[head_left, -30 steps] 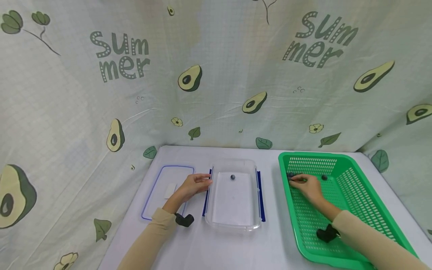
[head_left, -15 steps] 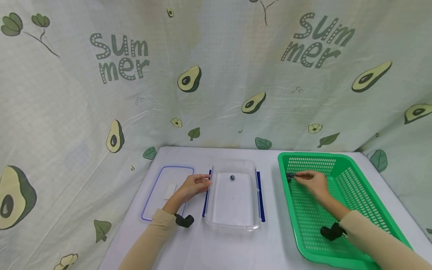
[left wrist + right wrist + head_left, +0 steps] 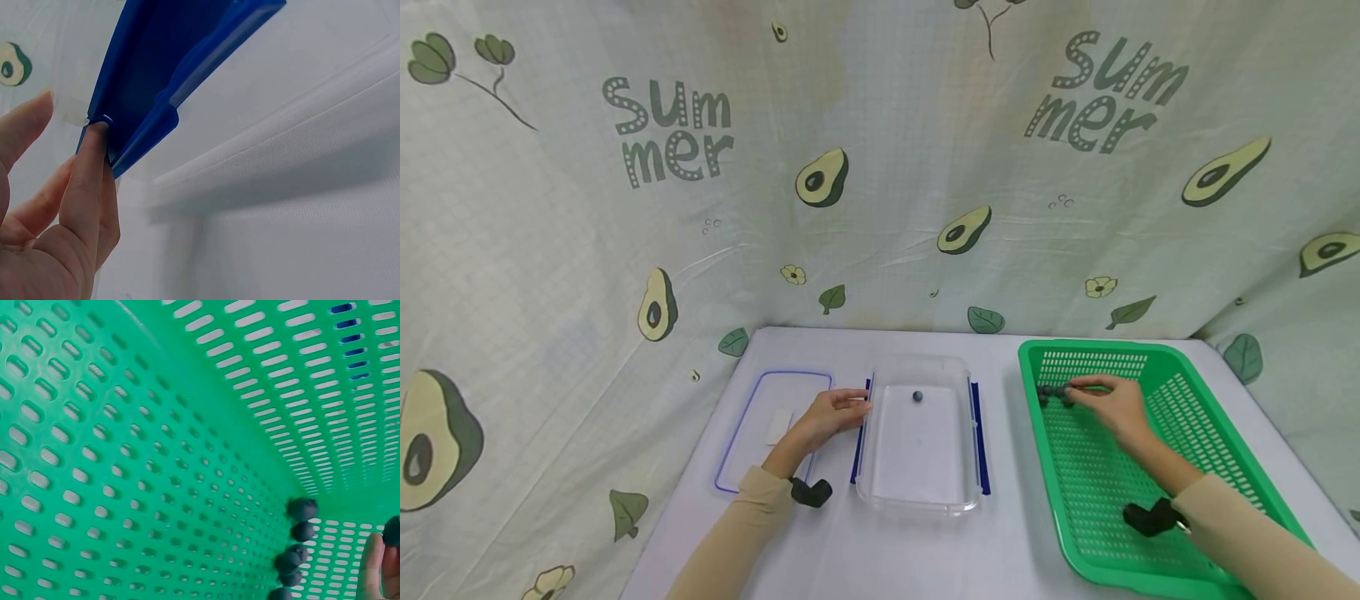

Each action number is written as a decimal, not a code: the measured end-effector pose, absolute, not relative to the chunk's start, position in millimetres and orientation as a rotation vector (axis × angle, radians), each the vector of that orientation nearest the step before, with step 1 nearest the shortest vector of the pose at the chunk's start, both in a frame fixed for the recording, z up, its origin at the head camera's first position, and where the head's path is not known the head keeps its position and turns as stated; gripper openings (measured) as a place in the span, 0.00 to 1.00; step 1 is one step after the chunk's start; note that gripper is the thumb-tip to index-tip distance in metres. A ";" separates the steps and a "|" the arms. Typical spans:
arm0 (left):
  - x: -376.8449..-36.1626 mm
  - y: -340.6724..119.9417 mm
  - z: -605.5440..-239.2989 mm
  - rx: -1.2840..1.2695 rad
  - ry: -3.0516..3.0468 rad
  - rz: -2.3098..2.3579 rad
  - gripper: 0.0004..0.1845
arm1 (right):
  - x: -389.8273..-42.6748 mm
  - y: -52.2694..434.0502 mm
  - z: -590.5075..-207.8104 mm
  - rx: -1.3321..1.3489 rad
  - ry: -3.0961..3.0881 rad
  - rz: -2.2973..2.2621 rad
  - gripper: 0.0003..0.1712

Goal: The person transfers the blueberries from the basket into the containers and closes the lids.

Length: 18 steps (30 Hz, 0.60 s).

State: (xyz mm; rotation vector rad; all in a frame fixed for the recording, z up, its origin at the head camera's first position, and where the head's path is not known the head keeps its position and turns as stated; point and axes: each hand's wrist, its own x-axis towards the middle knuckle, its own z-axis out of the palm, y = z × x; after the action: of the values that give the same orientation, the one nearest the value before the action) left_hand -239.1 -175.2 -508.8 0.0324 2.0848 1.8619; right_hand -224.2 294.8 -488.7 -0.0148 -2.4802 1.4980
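Right hand (image 3: 1112, 404) mostly cropped, berry (image 3: 392, 530) half-hidden

A pale green curtain (image 3: 880, 167) printed with avocados and "Summer" lettering wraps 3 sides of a white table (image 3: 917, 550).

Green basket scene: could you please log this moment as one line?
left hand: touches clear container clip | right hand: pinches blueberry in green basket
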 end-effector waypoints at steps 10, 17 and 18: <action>-241.8 -175.6 -510.1 0.029 2.057 1.884 0.25 | -215.0 292.4 -471.0 0.047 -2.472 1.562 0.19; -241.0 -176.7 -509.0 0.004 2.017 1.896 0.25 | -212.9 282.9 -460.6 0.105 -2.445 1.618 0.21; -240.7 -177.0 -508.8 0.000 2.010 1.898 0.25 | -212.8 281.0 -458.9 0.111 -2.446 1.627 0.21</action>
State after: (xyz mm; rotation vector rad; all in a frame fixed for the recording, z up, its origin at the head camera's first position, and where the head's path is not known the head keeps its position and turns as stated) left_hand -240.7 -177.0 -508.8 0.0000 2.0095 1.8985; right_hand -212.8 281.0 -458.9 0.1110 -2.4456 1.6275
